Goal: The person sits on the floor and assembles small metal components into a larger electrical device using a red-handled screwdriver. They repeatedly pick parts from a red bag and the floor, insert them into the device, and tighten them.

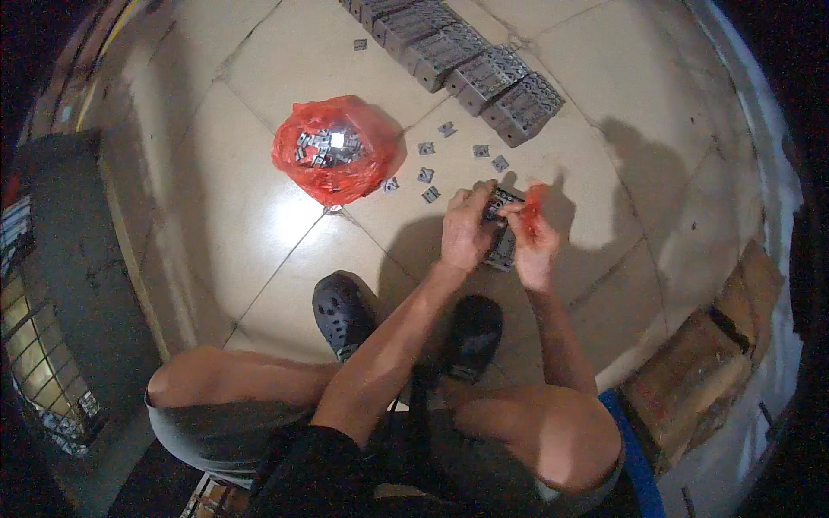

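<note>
Both hands meet over the tiled floor (285,60). Left hand (466,231) curls closed around a grey metal block (501,246), holding it just above the tiles. Right hand (534,246) pinches a small red piece (532,207) at the block's top edge. Loose metal clips (429,173) lie near, beside a red bag (332,148) of clips and a row of blocks (466,60).

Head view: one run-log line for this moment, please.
left hand: on metal stack | right hand: pinching red strip | red bag: open
</note>
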Tool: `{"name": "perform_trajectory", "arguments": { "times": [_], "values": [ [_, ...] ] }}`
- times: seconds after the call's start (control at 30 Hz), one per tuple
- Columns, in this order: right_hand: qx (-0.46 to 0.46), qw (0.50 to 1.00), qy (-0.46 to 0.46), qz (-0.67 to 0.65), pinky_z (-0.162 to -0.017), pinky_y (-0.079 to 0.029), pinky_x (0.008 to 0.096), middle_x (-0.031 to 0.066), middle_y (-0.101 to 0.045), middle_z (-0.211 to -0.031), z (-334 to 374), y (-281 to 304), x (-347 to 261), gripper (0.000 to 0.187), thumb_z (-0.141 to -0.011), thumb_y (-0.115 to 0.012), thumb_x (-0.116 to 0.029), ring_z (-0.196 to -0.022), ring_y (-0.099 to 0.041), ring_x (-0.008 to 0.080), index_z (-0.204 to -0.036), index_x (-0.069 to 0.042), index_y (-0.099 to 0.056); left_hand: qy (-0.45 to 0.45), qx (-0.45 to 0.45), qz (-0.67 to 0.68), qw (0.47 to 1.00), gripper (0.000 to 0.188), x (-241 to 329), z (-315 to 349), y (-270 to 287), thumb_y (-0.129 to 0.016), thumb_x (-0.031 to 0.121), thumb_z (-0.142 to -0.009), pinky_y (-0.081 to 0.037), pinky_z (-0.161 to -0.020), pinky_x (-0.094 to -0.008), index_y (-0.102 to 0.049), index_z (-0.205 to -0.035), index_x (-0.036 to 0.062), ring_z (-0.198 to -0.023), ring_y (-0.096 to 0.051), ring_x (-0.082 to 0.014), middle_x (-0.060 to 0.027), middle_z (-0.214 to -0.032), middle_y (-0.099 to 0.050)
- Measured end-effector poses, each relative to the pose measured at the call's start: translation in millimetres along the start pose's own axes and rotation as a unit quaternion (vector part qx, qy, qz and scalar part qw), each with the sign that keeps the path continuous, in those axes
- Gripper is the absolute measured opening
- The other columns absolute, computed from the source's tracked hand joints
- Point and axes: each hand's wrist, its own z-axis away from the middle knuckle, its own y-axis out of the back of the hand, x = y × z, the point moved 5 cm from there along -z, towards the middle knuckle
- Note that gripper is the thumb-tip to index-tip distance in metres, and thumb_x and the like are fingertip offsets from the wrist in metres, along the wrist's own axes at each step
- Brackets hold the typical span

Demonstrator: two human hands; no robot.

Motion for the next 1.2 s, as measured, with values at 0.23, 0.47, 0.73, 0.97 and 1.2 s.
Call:
{"name": "perform_trajectory", "arguments": {
  "times": [0.23, 0.47, 0.73, 0.97, 1.2],
  "values": [
    [-0.12, 0.938, 0.254, 0.203, -0.097, -0.052, 0.0449, 0.0095, -0.074, -0.105, 25, -16, -30, 0.028, -0.076, -0.066, 0.005, -0.107, -0.067, 0.0338, -0.101, -0.004, -0.075, -0.045, 0.01, 0.054, 0.997, 0.048, -5, 7, 5, -0.065, 0.005, -0.085, -0.058, -0.07, -0.0405, -0.063, -0.132, 0.0074, -0.083, -0.07, -0.0334, -0.014, -0.094, -0.071],
    [-0.037, 0.929, 0.317, 0.186, -0.09, -0.056, 0.0435, 0.0132, -0.074, -0.104, 35, -23, -44, 0.018, -0.078, -0.074, 0.006, -0.101, -0.069, 0.0347, -0.096, 0.0, -0.075, -0.02, 0.003, 0.103, 0.995, 0.039, -3, 15, 8, -0.059, 0.01, -0.09, -0.057, -0.074, -0.0381, -0.064, -0.128, 0.0028, -0.088, -0.072, -0.0325, -0.0173, -0.1, -0.069],
    [-0.049, 0.995, 0.037, 0.079, -0.089, -0.054, 0.0305, 0.0092, -0.075, -0.108, 9, -41, -10, 0.011, -0.099, -0.067, -0.002, -0.102, -0.068, 0.0155, -0.109, -0.001, -0.073, -0.064, 0.069, 0.009, 0.995, 0.047, -27, 1, 32, -0.065, -0.003, -0.076, -0.053, -0.076, -0.0453, -0.063, -0.123, 0.0021, -0.09, -0.064, -0.0361, -0.0148, -0.093, -0.068],
    [-0.04, 0.998, -0.03, 0.047, -0.094, -0.05, 0.0282, 0.0053, -0.072, -0.112, -7, -50, 18, 0.017, -0.105, -0.06, -0.01, -0.103, -0.066, 0.0136, -0.114, 0.0, -0.069, -0.005, 0.05, 0.026, 0.998, 0.043, -33, 0, 40, -0.069, -0.004, -0.08, -0.054, -0.076, -0.0439, -0.063, -0.123, 0.0001, -0.088, -0.068, -0.0359, -0.0169, -0.093, -0.07],
    [-0.044, 0.995, -0.076, -0.037, -0.095, -0.051, 0.0307, 0.0056, -0.073, -0.111, -19, -41, 17, 0.02, -0.108, -0.055, -0.018, -0.103, -0.066, 0.0156, -0.112, -0.003, -0.068, -0.032, 0.044, 0.046, 0.997, 0.046, -24, -13, 43, -0.075, -0.003, -0.08, -0.056, -0.078, -0.0383, -0.065, -0.125, 0.0004, -0.088, -0.071, -0.0325, -0.019, -0.099, -0.07]
  ]
}}
